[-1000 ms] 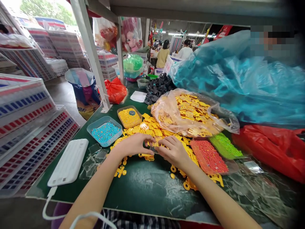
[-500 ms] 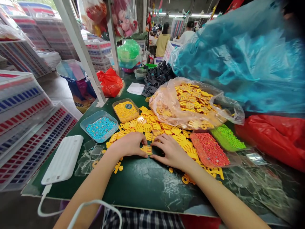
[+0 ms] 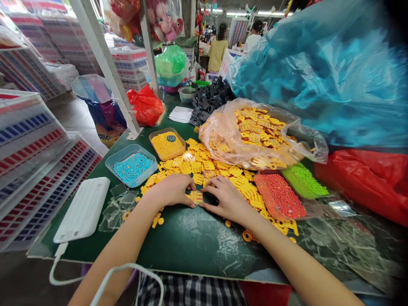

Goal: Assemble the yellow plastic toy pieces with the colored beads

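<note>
Hands: Your left hand (image 3: 170,191) and right hand (image 3: 225,200) rest open on the table (image 3: 191,240), fingers curved inward; neither visibly grips anything.

Item between hands: A yellow plastic piece (image 3: 196,197) lies just beside both hands; you cannot tell whether the fingers touch it.

Loose stock: Loose yellow pieces (image 3: 204,168) spread from 9 to 3 o'clock, apparently placed for short reach.

Bag: At 1 o'clock, a clear plastic bag (image 3: 219,136) holds more yellow pieces.

Trays: These seem set around the work area for easy access. At 10 o'clock, a clear tray (image 3: 120,151) holds blue beads (image 3: 134,168). At 11 o'clock, a shallow tray (image 3: 162,130) holds yellow beads (image 3: 167,145). At 3 o'clock lie red beads (image 3: 280,196) and green beads (image 3: 304,180).
</note>
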A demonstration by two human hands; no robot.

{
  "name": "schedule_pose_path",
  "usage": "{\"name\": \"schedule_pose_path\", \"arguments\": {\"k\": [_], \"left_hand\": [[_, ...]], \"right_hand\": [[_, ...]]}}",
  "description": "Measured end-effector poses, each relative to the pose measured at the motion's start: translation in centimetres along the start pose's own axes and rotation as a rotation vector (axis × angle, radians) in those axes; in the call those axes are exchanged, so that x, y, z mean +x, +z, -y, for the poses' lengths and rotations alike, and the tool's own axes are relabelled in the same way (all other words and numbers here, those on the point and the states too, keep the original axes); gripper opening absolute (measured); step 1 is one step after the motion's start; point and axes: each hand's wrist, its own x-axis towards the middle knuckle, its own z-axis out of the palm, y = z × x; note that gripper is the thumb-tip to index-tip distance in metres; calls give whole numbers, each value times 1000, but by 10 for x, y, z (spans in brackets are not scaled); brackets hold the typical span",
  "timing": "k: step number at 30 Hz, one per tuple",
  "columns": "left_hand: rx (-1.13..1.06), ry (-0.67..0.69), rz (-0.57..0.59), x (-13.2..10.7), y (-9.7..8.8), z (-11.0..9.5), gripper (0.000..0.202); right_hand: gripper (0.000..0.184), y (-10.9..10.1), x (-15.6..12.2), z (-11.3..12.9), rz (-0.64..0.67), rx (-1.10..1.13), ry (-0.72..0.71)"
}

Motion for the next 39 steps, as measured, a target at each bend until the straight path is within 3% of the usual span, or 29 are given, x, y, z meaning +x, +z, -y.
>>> {"name": "schedule_pose_path", "arguments": {"k": [11,19,23,26,28,29,31,32,34,36,39], "left_hand": [[91,-73,-29,3,0,-13,30],[-4,61,-26,8,2,2,34],[-7,164,-139,-1,-2,-7,30],[-43,333,-261,-10,-5,-15,34],[-70,420,-337,-14,-6,-16,45],[-78,438,-380,-14,-6,-14,52],[-69,404,-474,-12,-7,-7,59],[-52,359,-520,-9,-7,-3,57],[-5,256,-581,-2,-5,5,47],[46,200,-584,5,0,9,40],[103,245,-506,17,12,8,32]], "right_hand": [[27,3,2,2,27,-10,118],[26,4,3,4,26,73,192],[21,1,2,17,-77,264,332],[23,-15,-1,19,-26,598,373],[30,-36,-2,7,44,695,367],[34,-50,-1,-3,26,666,378],[39,-81,7,-30,-165,464,415],[43,-96,14,-46,-334,292,468],[47,-120,30,-74,-473,175,520],[48,-133,45,-89,-547,82,539],[43,-124,50,-81,-555,6,480]]}}
